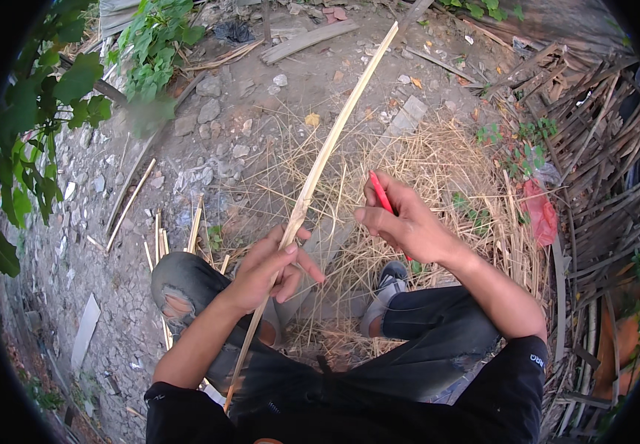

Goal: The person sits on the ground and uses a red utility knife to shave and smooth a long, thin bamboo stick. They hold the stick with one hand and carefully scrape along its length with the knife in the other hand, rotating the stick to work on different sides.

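left hand (268, 271) holds a pale strip (326, 148), right hand (405, 222) a red tool (381, 194)

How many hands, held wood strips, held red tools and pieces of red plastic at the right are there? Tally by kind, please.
Hands: 2 (left hand, right hand)
Strip in left hand: 1
Red tool in right hand: 1
Red plastic at the right: 1
Total: 5
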Demonstrator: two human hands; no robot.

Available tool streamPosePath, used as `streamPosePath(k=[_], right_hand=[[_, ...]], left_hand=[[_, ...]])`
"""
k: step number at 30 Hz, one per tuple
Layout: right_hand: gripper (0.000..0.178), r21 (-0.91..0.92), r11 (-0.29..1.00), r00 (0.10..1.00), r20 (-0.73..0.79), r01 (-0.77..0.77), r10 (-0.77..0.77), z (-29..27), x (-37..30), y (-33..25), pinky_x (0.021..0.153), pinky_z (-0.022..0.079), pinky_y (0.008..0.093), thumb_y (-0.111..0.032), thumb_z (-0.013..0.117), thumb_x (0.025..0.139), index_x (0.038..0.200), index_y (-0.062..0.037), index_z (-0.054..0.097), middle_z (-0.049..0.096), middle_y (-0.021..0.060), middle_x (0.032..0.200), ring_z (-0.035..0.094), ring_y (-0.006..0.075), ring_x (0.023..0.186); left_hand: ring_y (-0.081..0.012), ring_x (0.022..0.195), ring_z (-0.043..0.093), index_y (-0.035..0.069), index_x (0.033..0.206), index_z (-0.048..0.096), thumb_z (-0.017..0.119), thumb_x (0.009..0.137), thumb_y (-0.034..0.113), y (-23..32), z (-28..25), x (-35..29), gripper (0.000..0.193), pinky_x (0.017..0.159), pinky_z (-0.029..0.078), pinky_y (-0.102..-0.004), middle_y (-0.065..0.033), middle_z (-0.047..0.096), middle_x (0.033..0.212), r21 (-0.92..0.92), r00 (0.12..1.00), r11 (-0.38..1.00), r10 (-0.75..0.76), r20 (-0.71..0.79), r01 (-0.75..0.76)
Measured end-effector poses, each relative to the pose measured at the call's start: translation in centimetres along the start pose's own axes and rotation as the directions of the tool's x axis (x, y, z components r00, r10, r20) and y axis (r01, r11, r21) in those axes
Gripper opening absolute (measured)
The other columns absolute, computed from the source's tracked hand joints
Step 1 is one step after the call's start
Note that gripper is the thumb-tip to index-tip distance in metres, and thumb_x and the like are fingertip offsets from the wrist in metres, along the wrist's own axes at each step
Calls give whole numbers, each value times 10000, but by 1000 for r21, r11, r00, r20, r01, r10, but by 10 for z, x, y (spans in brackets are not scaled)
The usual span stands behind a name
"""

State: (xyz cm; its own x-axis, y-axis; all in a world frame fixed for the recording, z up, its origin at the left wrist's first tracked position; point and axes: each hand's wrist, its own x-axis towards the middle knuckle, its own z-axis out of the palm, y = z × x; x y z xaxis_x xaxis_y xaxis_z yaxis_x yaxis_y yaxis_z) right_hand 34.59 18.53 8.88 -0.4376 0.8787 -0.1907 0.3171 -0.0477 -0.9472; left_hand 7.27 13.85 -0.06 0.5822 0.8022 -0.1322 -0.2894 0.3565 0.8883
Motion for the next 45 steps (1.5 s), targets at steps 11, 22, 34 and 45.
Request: streamPosePath(k=[11, 22, 34, 45], right_hand=[[251, -208, 978, 1000, 22, -1, 6, 25, 20, 3, 583, 442, 298, -219, 738, 981, 854, -5, 701, 625, -6, 692, 531, 48, 686], [154, -365, 824, 898, 246, 434, -365, 32, 15, 22, 567, 426, 398, -84, 733, 852, 887, 1, 609, 547, 141, 687, 545, 285, 594], [300, -436, 871, 974, 97, 226, -204, 15, 18, 25, 595, 429, 437, -283, 577, 1054, 989, 8, 544, 542, 166, 680, 531, 293, 607], [390, -557, 820, 991, 62, 132, -118, 18, 14, 14, 588, 451, 458, -336, 520, 1078, 926, 13, 603, 547, 189, 621, 628, 358, 612]], left_hand=[[-40, 475, 443, 57, 1516, 327, 399, 1115, 257, -12, 24, 3, 454, 468, 371, -194, -105, 705, 895, 326, 999, 945, -28, -18, 33], [-47, 507, 500, 13, 1460, 468, 394, 1112, 205, -14, 5, 5, 404, 486, 413, -217, -73, 705, 902, 449, 972, 892, 57, -228, 53], [-64, 488, 465, -10, 1425, 506, 388, 1104, 215, -8, 6, -2, 410, 468, 369, -230, -18, 572, 725, 273, 989, 953, -107, -97, 130], [-45, 492, 381, 9, 1432, 494, 369, 1123, 239, -6, 7, -2, 405, 466, 327, -235, 32, 443, 678, 217, 990, 968, -114, -82, 129]])
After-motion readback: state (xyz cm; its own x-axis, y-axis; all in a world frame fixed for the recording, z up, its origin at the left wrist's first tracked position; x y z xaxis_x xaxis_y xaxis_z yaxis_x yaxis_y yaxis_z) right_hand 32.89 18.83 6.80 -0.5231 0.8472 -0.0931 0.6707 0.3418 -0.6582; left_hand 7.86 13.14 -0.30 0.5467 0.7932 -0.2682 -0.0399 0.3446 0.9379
